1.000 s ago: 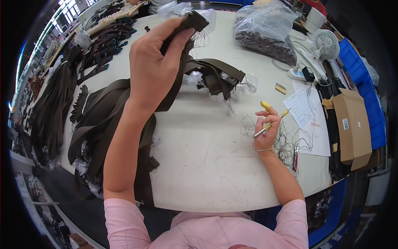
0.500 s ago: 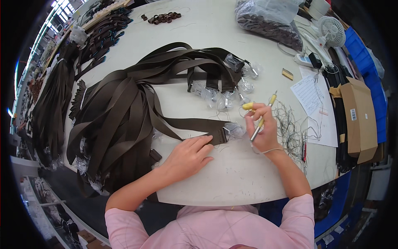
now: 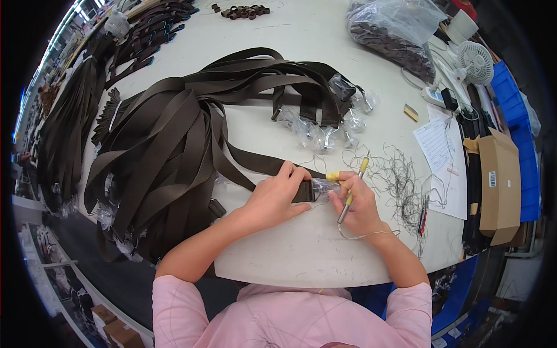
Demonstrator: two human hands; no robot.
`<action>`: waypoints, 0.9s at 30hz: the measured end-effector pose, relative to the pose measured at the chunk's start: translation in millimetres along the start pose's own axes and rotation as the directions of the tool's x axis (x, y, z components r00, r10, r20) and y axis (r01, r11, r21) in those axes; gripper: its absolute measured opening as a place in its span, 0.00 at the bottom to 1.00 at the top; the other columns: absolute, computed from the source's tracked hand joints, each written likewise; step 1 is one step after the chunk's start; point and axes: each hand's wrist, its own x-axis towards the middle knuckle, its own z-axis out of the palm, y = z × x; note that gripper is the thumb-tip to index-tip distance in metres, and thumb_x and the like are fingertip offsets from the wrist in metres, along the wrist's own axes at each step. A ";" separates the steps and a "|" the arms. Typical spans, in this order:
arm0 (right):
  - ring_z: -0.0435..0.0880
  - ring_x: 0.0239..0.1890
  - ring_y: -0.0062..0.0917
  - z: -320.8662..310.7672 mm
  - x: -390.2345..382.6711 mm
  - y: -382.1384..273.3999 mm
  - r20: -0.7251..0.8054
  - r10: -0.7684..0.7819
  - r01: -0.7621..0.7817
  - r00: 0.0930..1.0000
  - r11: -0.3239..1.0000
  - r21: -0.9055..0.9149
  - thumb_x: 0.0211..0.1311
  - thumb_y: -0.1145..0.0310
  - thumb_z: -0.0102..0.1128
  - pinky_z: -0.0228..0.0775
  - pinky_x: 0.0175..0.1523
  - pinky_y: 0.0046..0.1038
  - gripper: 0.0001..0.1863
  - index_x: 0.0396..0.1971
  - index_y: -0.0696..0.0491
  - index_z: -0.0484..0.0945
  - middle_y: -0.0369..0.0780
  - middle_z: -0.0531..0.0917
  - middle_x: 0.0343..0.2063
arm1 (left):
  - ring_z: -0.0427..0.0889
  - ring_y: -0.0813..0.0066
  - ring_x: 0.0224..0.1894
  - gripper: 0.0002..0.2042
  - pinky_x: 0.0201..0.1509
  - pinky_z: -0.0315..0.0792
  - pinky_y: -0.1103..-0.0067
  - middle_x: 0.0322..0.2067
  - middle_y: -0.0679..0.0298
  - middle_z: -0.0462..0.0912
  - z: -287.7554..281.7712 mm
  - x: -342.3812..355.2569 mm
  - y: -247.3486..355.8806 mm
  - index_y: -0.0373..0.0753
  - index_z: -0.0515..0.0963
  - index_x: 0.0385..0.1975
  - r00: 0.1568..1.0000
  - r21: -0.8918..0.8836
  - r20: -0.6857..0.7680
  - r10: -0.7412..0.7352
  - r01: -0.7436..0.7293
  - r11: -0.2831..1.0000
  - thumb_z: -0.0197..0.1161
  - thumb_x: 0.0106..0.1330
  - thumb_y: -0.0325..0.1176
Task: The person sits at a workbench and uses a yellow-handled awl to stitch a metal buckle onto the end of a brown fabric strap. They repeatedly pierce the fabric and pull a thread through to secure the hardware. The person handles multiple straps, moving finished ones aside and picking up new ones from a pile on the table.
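Observation:
My left hand (image 3: pixel 271 196) has its fingers bent over the end of a dark brown webbing strap (image 3: pixel 305 192), thumb on the near side. A fitting in clear plastic wrap (image 3: pixel 321 188) sits at that stitched end, and the fingertips of my right hand (image 3: pixel 361 204) touch the wrap. The right hand also holds a slim pen-like tool (image 3: pixel 348 202), silver with yellow parts, slanting across its fingers. A yellow cover is on one right fingertip, and a thin cord hangs by the wrist. The strap runs back into a large pile of matching straps (image 3: pixel 168 133).
More wrapped strap ends (image 3: pixel 316 134) lie beyond my hands. To the right are loose threads (image 3: pixel 400 180), papers (image 3: pixel 432 145), a red pen-like item (image 3: pixel 423 217), a cardboard box (image 3: pixel 499 185) and a small fan (image 3: pixel 476 61). A plastic bag (image 3: pixel 394 35) stands at the back.
My left fingers have gone from lying flat to bending over the strap end. My right hand has come down and left, onto the plastic-wrapped fitting, keeping the tool. The view has shifted slightly.

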 end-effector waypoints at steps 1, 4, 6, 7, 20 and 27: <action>0.86 0.49 0.38 5.3 -0.8 -1.3 -0.008 0.012 -0.011 1.000 0.997 0.083 0.59 0.81 0.71 0.82 0.48 0.37 0.18 0.36 0.54 0.67 0.47 0.83 0.43 | 0.84 0.59 0.37 0.23 0.41 0.78 0.66 0.44 0.55 0.77 -0.9 -3.0 0.4 0.38 0.74 0.52 1.000 0.041 -0.006 0.009 -0.009 0.999 0.75 0.60 0.34; 0.88 0.50 0.38 22.0 8.2 -14.5 -0.219 0.019 0.052 0.975 0.949 0.311 0.59 0.82 0.71 0.83 0.54 0.39 0.18 0.35 0.53 0.66 0.48 0.82 0.44 | 0.86 0.60 0.33 0.18 0.37 0.76 0.66 0.29 0.57 0.79 1.3 -3.3 -13.9 0.37 0.76 0.47 0.989 0.038 -0.134 0.055 -0.050 0.998 0.74 0.63 0.36; 0.88 0.47 0.39 21.8 8.1 -12.2 -0.309 -0.118 0.168 0.944 0.976 0.140 0.57 0.81 0.72 0.83 0.55 0.40 0.19 0.35 0.53 0.67 0.47 0.82 0.43 | 0.82 0.62 0.26 0.15 0.33 0.72 0.67 0.20 0.59 0.76 -7.9 -4.9 -8.0 0.36 0.77 0.43 0.988 -0.013 -0.087 -0.131 0.130 0.991 0.72 0.64 0.37; 0.88 0.45 0.40 20.2 7.4 -10.4 -0.344 -0.189 0.219 0.920 0.975 0.048 0.57 0.81 0.72 0.83 0.55 0.41 0.19 0.36 0.53 0.67 0.46 0.83 0.43 | 0.80 0.63 0.23 0.14 0.30 0.71 0.68 0.16 0.60 0.74 -12.4 -4.0 -5.1 0.36 0.78 0.41 0.974 -0.037 -0.059 -0.219 0.217 0.975 0.72 0.65 0.37; 0.84 0.43 0.36 30.7 17.5 -10.0 0.150 -0.386 0.412 0.910 0.807 -0.423 0.51 0.78 0.65 0.76 0.54 0.38 0.10 0.30 0.55 0.71 0.44 0.86 0.42 | 0.65 0.83 0.22 0.11 0.27 0.62 0.77 0.20 0.72 0.72 -17.5 9.6 -42.9 0.34 0.78 0.40 0.953 -0.438 0.080 -0.292 0.297 0.849 0.61 0.77 0.37; 0.83 0.40 0.35 31.4 25.4 -11.8 0.166 -0.441 0.471 0.882 0.812 -0.344 0.52 0.78 0.67 0.73 0.59 0.41 0.12 0.30 0.54 0.71 0.42 0.84 0.36 | 0.69 0.79 0.26 0.12 0.32 0.67 0.75 0.23 0.66 0.76 -19.9 10.8 -38.5 0.32 0.78 0.42 0.940 -0.487 0.108 -0.324 0.334 0.807 0.59 0.78 0.38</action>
